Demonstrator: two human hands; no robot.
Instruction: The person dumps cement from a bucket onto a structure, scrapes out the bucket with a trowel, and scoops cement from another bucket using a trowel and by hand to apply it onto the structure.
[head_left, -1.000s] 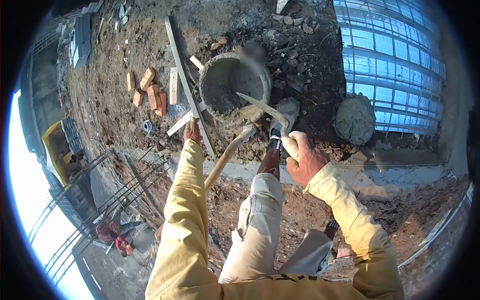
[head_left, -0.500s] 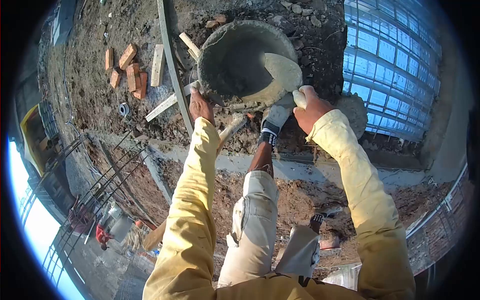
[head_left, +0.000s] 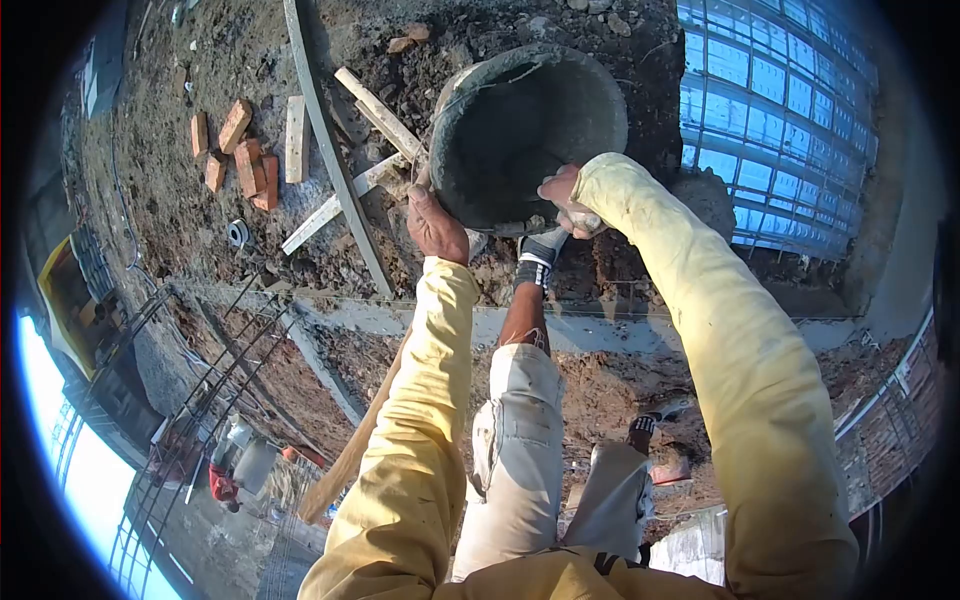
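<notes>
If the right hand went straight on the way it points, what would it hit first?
Probably the inside of the round basin: the right hand is at its near rim, pointing inward. Depth is unclear, so which part comes first is hard to tell.

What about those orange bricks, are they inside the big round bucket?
No, the orange bricks lie on the dirt, to the left of the round bucket in the picture.

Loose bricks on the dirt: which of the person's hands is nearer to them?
Left. The left hand is at the bucket's left edge, across a long plank from the bricks; the right hand is farther off, at the bucket's near edge.
</notes>
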